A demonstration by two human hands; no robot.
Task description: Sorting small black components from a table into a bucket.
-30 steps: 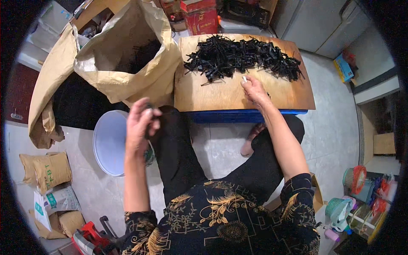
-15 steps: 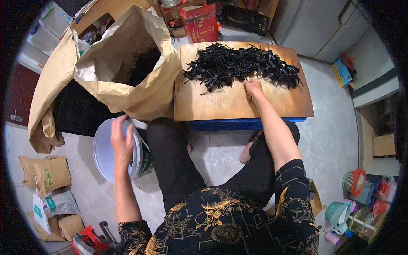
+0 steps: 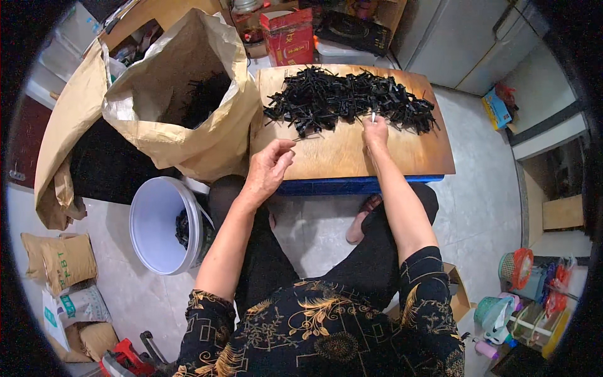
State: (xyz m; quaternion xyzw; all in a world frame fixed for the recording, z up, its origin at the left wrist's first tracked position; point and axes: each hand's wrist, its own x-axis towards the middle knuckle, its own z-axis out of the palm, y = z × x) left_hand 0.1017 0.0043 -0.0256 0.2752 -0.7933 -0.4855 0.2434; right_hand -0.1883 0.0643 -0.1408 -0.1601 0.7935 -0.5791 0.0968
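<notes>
Small black plastic pieces with thin prongs lie in a tangled heap along the far half of a wooden board. At the near side of the heap, my right hand is closed around a small tool with a pale, pointed tip; its kind is hard to make out. My left hand hovers at the board's front-left edge, thumb and forefinger apart, close to a stray piece beside the heap. Below my left forearm's left side stands a white bucket with some black pieces inside.
A large open paper sack holding more black pieces stands left of the board, resting against it. Behind are a red box and a black flat appliance. Smaller packed bags lie at the left; baskets stand at the right.
My left hand has moved from over the bucket, up and right to the board's edge. My right hand stays by the heap, its tool's tip now showing more clearly.
</notes>
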